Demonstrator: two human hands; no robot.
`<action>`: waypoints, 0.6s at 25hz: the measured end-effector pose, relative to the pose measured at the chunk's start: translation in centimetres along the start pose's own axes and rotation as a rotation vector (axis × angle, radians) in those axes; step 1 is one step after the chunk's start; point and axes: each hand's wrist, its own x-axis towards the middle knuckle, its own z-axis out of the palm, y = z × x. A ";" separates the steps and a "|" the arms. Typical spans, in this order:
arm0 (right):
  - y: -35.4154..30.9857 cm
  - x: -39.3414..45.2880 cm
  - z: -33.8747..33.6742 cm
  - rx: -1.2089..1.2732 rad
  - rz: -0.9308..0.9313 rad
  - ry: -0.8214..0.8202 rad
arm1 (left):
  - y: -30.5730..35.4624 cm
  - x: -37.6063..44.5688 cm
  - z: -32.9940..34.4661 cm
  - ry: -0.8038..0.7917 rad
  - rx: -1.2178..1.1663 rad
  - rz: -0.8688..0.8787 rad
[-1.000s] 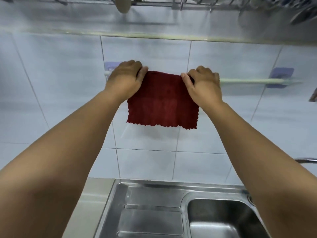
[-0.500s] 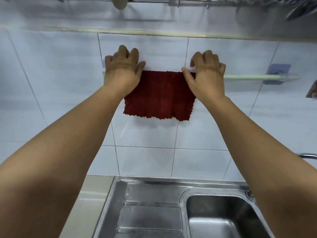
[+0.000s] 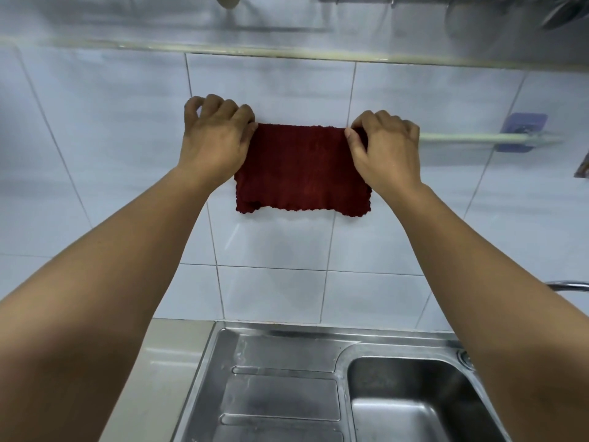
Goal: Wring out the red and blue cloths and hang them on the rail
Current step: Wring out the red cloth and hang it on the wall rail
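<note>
On the head camera I see the red cloth (image 3: 302,169) draped over the rail (image 3: 462,137), hanging flat against the white tiled wall (image 3: 95,138) above the sink (image 3: 287,339). It is a deep, dark red with a ribbed, nubbly weave and a scalloped lower edge; the bottom line is uneven, the right corner hanging a little lower than the middle, and a second layer peeks out at the lower left. The top fold sits straight along the rail. My left hand (image 3: 216,138) is at the cloth's upper left corner, fingers curled over the rail line, thumb tip touching the cloth's edge; I cannot tell whether that grip truly clamps the fabric or only rests there. My right hand (image 3: 387,148) is at the upper right corner, its thumb and curled fingers pinching the cloth's edge. Past that hand the pale rail runs on bare to a purple wall mount (image 3: 522,130). Below, the steel sink shows a ribbed draining board on the left and a basin on the right, with a beige surface (image 3: 165,362) beside it. A tap (image 3: 570,286) pokes in at the right edge.
</note>
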 end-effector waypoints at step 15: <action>-0.9 -0.6 0.2 0.062 -0.021 -0.020 | -2.1 -3.0 -0.7 0.004 0.065 -0.029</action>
